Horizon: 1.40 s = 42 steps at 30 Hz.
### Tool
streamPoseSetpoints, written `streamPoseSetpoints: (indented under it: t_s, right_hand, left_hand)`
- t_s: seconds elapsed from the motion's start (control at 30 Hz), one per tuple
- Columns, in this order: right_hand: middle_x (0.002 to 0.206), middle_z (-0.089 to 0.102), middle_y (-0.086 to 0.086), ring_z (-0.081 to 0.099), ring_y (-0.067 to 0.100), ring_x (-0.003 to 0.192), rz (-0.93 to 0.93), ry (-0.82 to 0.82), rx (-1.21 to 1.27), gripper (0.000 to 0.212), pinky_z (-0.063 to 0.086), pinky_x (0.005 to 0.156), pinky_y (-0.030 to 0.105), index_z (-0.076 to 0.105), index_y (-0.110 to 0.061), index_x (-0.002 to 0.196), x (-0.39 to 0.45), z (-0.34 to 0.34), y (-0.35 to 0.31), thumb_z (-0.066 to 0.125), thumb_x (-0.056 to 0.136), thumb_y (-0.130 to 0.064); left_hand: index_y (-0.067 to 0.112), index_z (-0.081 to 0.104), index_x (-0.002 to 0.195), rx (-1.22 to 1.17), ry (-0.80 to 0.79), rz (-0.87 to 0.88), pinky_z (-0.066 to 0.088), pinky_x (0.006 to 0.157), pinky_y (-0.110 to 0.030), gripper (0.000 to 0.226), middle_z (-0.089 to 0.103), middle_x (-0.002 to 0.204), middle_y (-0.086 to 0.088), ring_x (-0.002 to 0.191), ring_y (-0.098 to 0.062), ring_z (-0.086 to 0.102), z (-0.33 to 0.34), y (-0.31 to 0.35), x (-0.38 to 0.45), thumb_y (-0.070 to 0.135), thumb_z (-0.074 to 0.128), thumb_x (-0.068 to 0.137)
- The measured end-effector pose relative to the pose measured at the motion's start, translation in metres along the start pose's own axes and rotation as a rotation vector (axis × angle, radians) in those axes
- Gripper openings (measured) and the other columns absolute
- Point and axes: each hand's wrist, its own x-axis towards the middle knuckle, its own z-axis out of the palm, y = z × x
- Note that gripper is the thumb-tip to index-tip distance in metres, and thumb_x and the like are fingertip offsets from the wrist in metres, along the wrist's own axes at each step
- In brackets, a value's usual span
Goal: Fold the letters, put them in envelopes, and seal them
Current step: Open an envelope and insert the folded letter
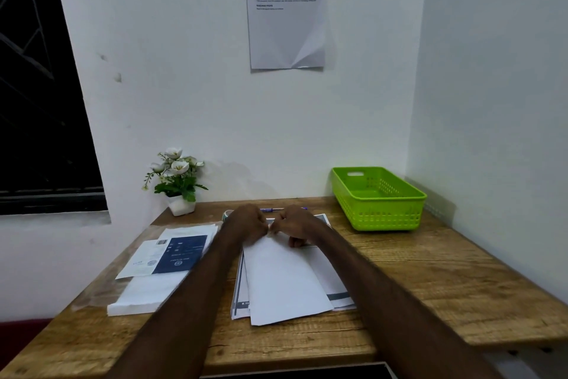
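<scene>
A white letter sheet (pixel 282 280) lies on top of a small pile of printed letters (pixel 338 289) in the middle of the wooden desk (pixel 430 280). My left hand (pixel 250 223) and my right hand (pixel 296 225) meet at the sheet's far edge, fingers curled and pinching that edge. At the left lies a stack of white envelopes (pixel 144 292) with a blue and white printed envelope (pixel 172 255) on top. Both forearms reach across the desk and hide part of the stacks.
A green plastic basket (pixel 379 197) stands at the back right. A small white pot of white flowers (pixel 178 182) stands at the back left. A pen (pixel 272 209) and a roll of tape (pixel 228 213) lie behind my hands. A printed sheet (pixel 285 10) hangs on the wall.
</scene>
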Motion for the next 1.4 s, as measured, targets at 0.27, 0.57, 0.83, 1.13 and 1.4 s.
streamPoseSetpoints:
  t_s: [0.27,0.57,0.83,1.13,1.4]
  right_hand:
    - [0.085,0.075,0.008,0.064,0.020,0.050,0.120,-0.017,0.457,0.018,0.054,0.053,0.027,0.070,-0.009,0.097,-0.013,-0.012,0.007,0.068,0.089,-0.025]
    - [0.089,0.075,0.020,0.058,0.020,0.052,-0.031,0.037,0.513,0.028,0.055,0.051,0.030,0.068,0.006,0.103,-0.015,-0.035,0.017,0.069,0.093,-0.020]
    - [0.080,0.070,0.015,0.058,0.020,0.052,-0.131,0.026,0.424,0.015,0.053,0.047,0.029,0.064,-0.005,0.090,-0.015,-0.046,0.014,0.069,0.095,-0.018]
    - [0.068,0.064,0.011,0.051,0.014,0.041,-0.245,0.112,0.229,0.022,0.049,0.042,0.026,0.066,-0.007,0.077,-0.012,-0.054,0.013,0.071,0.093,-0.020]
    - [0.059,0.063,0.002,0.051,0.017,0.040,-0.267,0.185,0.140,0.020,0.049,0.039,0.027,0.068,-0.008,0.076,-0.009,-0.055,0.011,0.072,0.091,-0.019]
  left_hand:
    - [0.008,0.073,0.085,0.029,-0.069,0.036,0.045,0.073,-0.029,0.014,0.073,0.100,-0.020,0.101,-0.034,0.069,0.002,0.007,0.013,0.018,0.065,0.091]
    - [0.027,0.066,0.108,-0.230,0.208,0.090,0.048,0.093,-0.039,0.016,0.071,0.111,-0.003,0.107,-0.025,0.060,0.003,0.003,0.008,0.026,0.057,0.094]
    - [0.023,0.078,0.084,-0.427,0.216,0.203,0.049,0.072,-0.030,0.033,0.075,0.083,0.006,0.084,-0.015,0.067,-0.006,0.007,0.008,0.051,0.062,0.079]
    - [0.017,0.081,0.085,-0.501,0.291,0.321,0.042,0.063,-0.012,0.016,0.076,0.082,0.008,0.075,0.002,0.066,-0.015,0.010,0.005,0.029,0.072,0.090]
    - [0.016,0.083,0.090,-0.518,0.307,0.345,0.041,0.071,-0.013,0.014,0.065,0.073,0.020,0.079,0.009,0.060,-0.016,0.009,0.006,0.027,0.074,0.090]
